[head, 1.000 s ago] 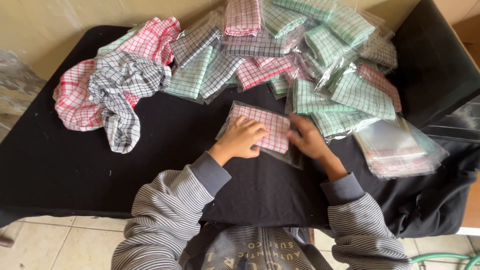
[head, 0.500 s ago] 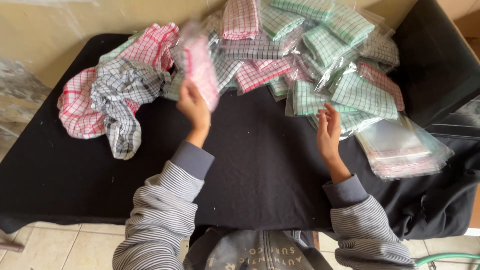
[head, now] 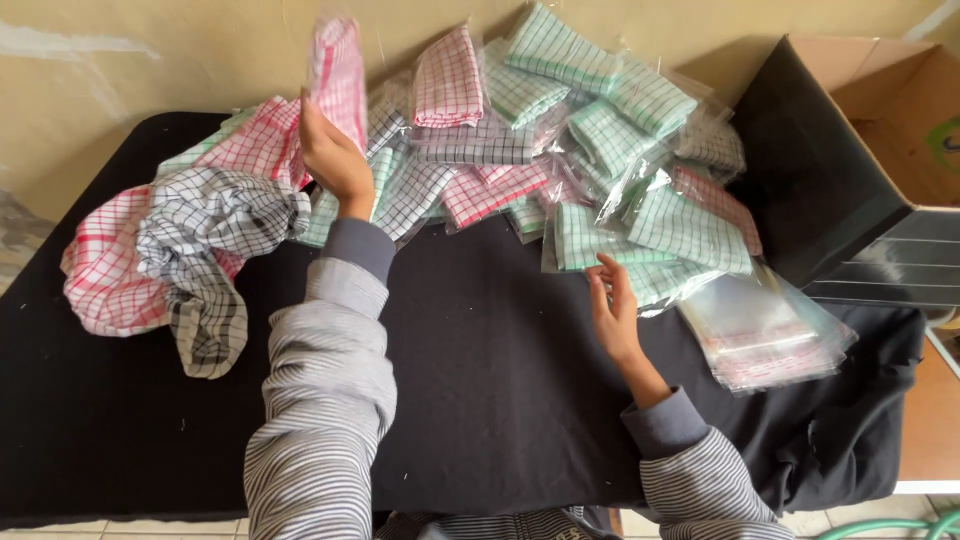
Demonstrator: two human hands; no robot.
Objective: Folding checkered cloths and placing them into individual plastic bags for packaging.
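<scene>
Pink-checked packet (head: 338,75), black tablecloth (head: 480,360) (green-checked packets (head: 690,230) beside).

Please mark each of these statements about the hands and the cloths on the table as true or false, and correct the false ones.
1. The left hand holds up a pink checked cloth in a clear bag. True.
2. The right hand grips a pair of scissors. False: it holds nothing and rests open on the black table cover, beside the green checked packs.
3. The loose cloths lie at the left end of the table. True.
4. The stack of empty clear bags is at the left end. False: it lies at the right, near the cardboard box.
</scene>
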